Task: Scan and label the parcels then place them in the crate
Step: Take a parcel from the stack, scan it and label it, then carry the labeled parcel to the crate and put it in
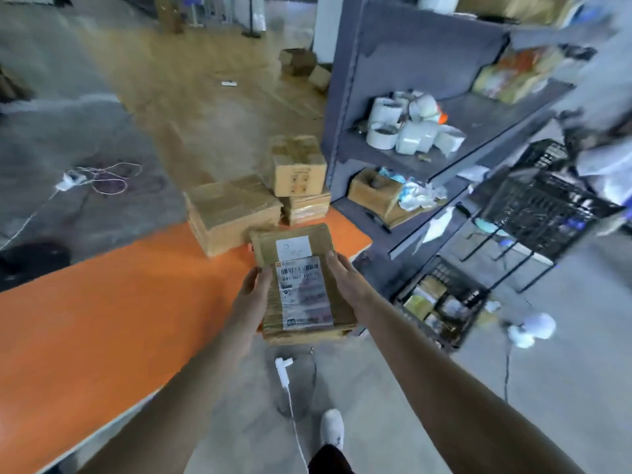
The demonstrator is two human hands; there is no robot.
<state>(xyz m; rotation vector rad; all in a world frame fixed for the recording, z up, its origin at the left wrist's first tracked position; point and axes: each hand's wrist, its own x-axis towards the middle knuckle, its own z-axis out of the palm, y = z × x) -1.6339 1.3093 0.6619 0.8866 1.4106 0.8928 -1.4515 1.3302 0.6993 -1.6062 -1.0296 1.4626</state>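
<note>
A long orange worktop (102, 319) runs off to the left, and a tall grey metal shelving unit (393, 63) stands just past its far corner. A black plastic lattice crate (441, 268) sits on the floor at the foot of the shelves with a few packets inside, well to the right of the person. Three brown cardboard boxes (232, 213) are bunched at the far end of the worktop, two of them stacked.

The person holds a flat brown taped cardboard parcel (342, 314) in the air, its far end over the corner of the worktop and its near end over the grey floor. Its long axis runs away from the person towards the bunched boxes, leaning slightly left at the far end. Its broad face is up, carrying a white printed shipping label (304, 292) laid lengthwise, with the barcode towards the far end.

The left hand (253, 289) grips the left long edge, thumb on top. The right hand (345, 278) clasps the right long edge, fingers reaching forward along it.

White tape rolls (403, 128) sit on a middle shelf.
</note>
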